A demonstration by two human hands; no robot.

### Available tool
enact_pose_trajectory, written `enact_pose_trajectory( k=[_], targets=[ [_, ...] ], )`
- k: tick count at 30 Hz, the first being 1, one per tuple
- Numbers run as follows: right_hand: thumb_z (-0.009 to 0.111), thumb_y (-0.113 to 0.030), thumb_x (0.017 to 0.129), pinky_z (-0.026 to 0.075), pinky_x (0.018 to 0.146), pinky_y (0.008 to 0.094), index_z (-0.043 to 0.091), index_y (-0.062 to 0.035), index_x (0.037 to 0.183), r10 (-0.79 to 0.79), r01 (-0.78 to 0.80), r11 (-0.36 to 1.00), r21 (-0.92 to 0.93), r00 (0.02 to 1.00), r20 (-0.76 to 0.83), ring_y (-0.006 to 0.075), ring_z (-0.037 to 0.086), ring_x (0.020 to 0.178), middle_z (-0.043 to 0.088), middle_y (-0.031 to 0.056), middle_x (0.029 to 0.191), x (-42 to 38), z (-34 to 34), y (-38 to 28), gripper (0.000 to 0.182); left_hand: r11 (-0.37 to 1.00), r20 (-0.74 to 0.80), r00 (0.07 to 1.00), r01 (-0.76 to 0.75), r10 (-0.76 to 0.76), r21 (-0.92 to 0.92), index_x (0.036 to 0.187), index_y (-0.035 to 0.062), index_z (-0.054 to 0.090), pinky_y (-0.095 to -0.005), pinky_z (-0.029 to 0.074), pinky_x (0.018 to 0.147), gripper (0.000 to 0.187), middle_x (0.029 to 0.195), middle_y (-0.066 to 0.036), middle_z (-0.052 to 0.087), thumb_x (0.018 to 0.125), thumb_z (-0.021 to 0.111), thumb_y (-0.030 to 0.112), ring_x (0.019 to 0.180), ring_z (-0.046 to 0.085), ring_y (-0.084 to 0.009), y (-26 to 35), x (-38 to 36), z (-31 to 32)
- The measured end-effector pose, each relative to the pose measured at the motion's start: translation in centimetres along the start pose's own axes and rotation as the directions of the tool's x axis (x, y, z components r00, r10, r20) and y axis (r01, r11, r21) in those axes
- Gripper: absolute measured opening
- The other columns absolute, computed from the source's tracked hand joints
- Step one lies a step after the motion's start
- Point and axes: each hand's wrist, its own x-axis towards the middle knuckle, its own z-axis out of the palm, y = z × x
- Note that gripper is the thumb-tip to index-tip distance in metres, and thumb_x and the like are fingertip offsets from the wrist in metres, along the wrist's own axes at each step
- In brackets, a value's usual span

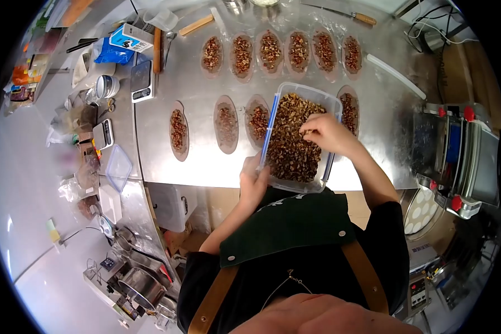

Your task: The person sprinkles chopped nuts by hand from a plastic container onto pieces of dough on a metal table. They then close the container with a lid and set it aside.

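Note:
A clear plastic container (274,118) with a blue-edged side is held over the front edge of the metal table, partly filled with chopped nuts (295,153). My left hand (254,181) grips the container's near left side, fingers wrapped on its wall. Inside it, just above the nuts, my right hand (328,134) has its fingertips pinched together on some chopped nuts. Flat oval dough pieces with nuts lie around: one (257,119) beside the container's left wall, another (349,111) past its right side. The dough piece (226,125) farther left has a paler, sparser topping.
A back row of nut-topped dough ovals (270,53) lies on the metal table (200,167). A scraper (197,25), a knife (364,19), a white bar (396,77) and a scale (143,80) surround them. A red-knobbed machine (467,150) stands at right.

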Motion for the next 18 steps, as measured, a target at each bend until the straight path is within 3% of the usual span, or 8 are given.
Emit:
enact_pose_trajectory(
  k=[2,4,6,8,10,13,16,18],
  targets=[
    [0.069,-0.004,0.078,0.049,0.07,0.031,0.067,0.0013,0.094,0.05,-0.041,0.993,0.112,0.996,-0.078,0.0217,0.063,0.078,0.065,0.0112,0.085,0.3,-2.8,0.6,0.018,1.0,-0.014,1.0,-0.002,0.002,-0.011,0.126,-0.0034,0.053,-0.0216,0.044,0.057,0.042,0.092,-0.003,0.047,0.084,0.055,-0.004,0.072,0.051,-0.0094,-0.3,-0.1,0.5],
    [0.069,-0.007,0.08,0.049,0.069,0.0293,0.068,0.0003,0.098,0.208,-0.164,0.965,0.203,0.954,-0.217,0.0157,0.062,0.078,0.068,0.0085,0.089,1.0,-5.6,2.0,0.019,0.999,-0.035,0.999,0.026,-0.027,-0.026,0.125,-0.0036,0.054,-0.0217,0.044,0.057,0.041,0.092,-0.004,0.048,0.084,0.055,-0.003,0.071,0.051,-0.0094,-0.3,-0.3,0.6],
    [0.07,-0.015,0.08,0.05,0.073,0.0301,0.069,-0.0033,0.103,0.216,-0.179,0.974,0.139,0.916,-0.339,0.0159,0.064,0.08,0.069,0.0103,0.098,2.6,-8.4,4.9,0.025,0.995,-0.062,0.994,0.086,-0.089,-0.049,0.125,-0.0035,0.054,-0.0216,0.044,0.057,0.04,0.093,-0.004,0.048,0.085,0.055,-0.002,0.071,0.051,-0.0094,0.4,-0.6,0.5],
    [0.071,-0.016,0.079,0.05,0.071,0.0301,0.068,-0.0034,0.105,0.301,-0.309,0.95,0.043,0.869,-0.394,0.0179,0.065,0.078,0.069,0.0126,0.096,5.4,-10.7,8.9,0.03,0.983,-0.081,0.981,0.169,-0.175,-0.074,0.125,-0.0024,0.054,-0.0221,0.045,0.055,0.04,0.094,-0.005,0.049,0.085,0.055,-0.002,0.07,0.052,-0.0093,1.5,-0.9,0.1],
    [0.071,-0.018,0.079,0.052,0.075,0.0332,0.069,-0.0039,0.105,0.304,-0.361,0.932,-0.019,0.811,-0.5,0.0232,0.067,0.083,0.07,0.014,0.096,8.2,-11.5,14.2,0.03,0.974,-0.114,0.972,0.193,-0.206,-0.117,0.124,-0.0006,0.056,-0.0231,0.046,0.052,0.041,0.093,-0.006,0.05,0.083,0.055,-0.003,0.067,0.053,-0.0106,1.4,-1.2,-0.3],
    [0.069,-0.018,0.08,0.052,0.078,0.0391,0.069,-0.0049,0.105,0.294,-0.484,0.857,-0.177,0.742,-0.602,0.0302,0.066,0.087,0.069,0.0155,0.096,11.8,-11.4,17.0,0.028,0.971,-0.158,0.959,0.228,-0.236,-0.07,0.125,-0.0008,0.054,-0.0224,0.045,0.051,0.041,0.096,-0.005,0.049,0.085,0.054,-0.002,0.065,0.052,-0.0088,1.6,-1.5,-0.8],
    [0.066,-0.016,0.082,0.052,0.081,0.0431,0.068,-0.0057,0.105,0.23,-0.494,0.764,-0.414,0.809,-0.541,0.0337,0.064,0.091,0.067,0.0155,0.099,14.3,-11.7,18.7,0.025,0.952,-0.194,0.933,0.287,-0.303,-0.109,0.125,-0.0008,0.055,-0.022,0.044,0.053,0.04,0.096,-0.005,0.05,0.085,0.054,-0.002,0.068,0.052,-0.0081,2.5,-1.8,-1.0],
    [0.063,-0.011,0.083,0.052,0.08,0.0433,0.068,-0.0069,0.105,0.268,-0.528,0.723,-0.446,0.808,-0.524,0.0336,0.063,0.092,0.066,0.0165,0.101,15.4,-11.5,19.3,0.024,0.95,-0.216,0.927,0.286,-0.308,-0.127,0.125,-0.0007,0.055,-0.0219,0.044,0.054,0.04,0.097,-0.005,0.05,0.085,0.054,-0.002,0.069,0.052,-0.008,2.0,-2.1,-1.2]
  ],
)
